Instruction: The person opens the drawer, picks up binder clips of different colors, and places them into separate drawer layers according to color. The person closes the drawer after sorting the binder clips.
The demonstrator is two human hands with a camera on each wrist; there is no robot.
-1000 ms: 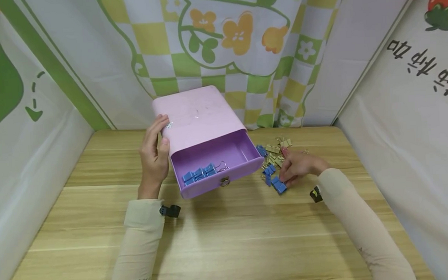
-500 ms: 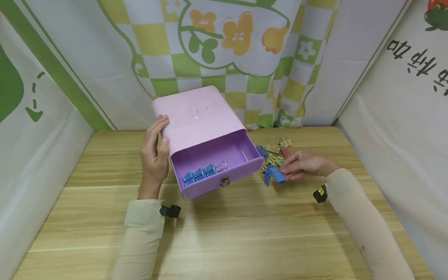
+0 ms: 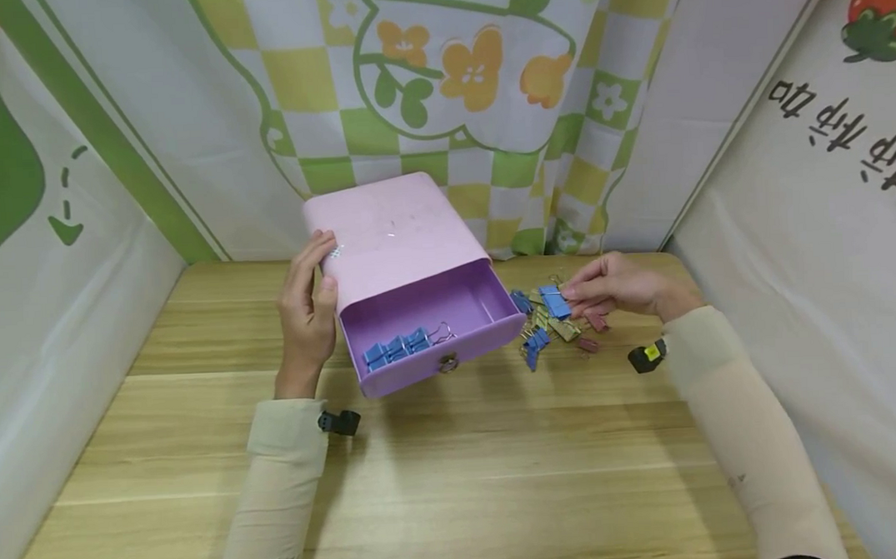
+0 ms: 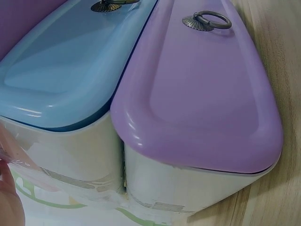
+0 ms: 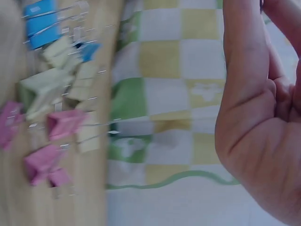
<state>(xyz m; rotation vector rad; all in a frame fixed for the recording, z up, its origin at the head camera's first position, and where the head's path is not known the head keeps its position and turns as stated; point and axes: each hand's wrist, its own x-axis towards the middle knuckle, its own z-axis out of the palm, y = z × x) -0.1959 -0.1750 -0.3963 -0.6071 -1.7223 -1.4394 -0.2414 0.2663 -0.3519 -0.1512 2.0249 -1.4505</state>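
Note:
In the head view, a pink box (image 3: pixel 397 232) has its purple drawer (image 3: pixel 415 379) pulled out. Several blue binder clips (image 3: pixel 398 348) lie in a row along the drawer's front left. My left hand (image 3: pixel 308 311) rests against the box's left side, its fingers lying along the upper edge. To the right of the drawer, my right hand (image 3: pixel 617 289) pinches a blue binder clip (image 3: pixel 555 301) between thumb and fingertips, above a loose pile. That pile holds yellow clips (image 3: pixel 566 328), pink clips (image 3: pixel 596 321) and more blue clips (image 3: pixel 535 342).
Below the pulled-out drawer, the left wrist view shows a shut blue drawer (image 4: pixel 56 70) and a shut purple drawer (image 4: pixel 197 94) with ring handles. A checked curtain (image 3: pixel 458 158) hangs behind the wooden table (image 3: pixel 457 479). Fabric walls stand on both sides.
My right hand has lifted a blue binder clip off the table and moved away toward the back, over the pile. Pink clips now show beside it. The left hand and box have stayed put.

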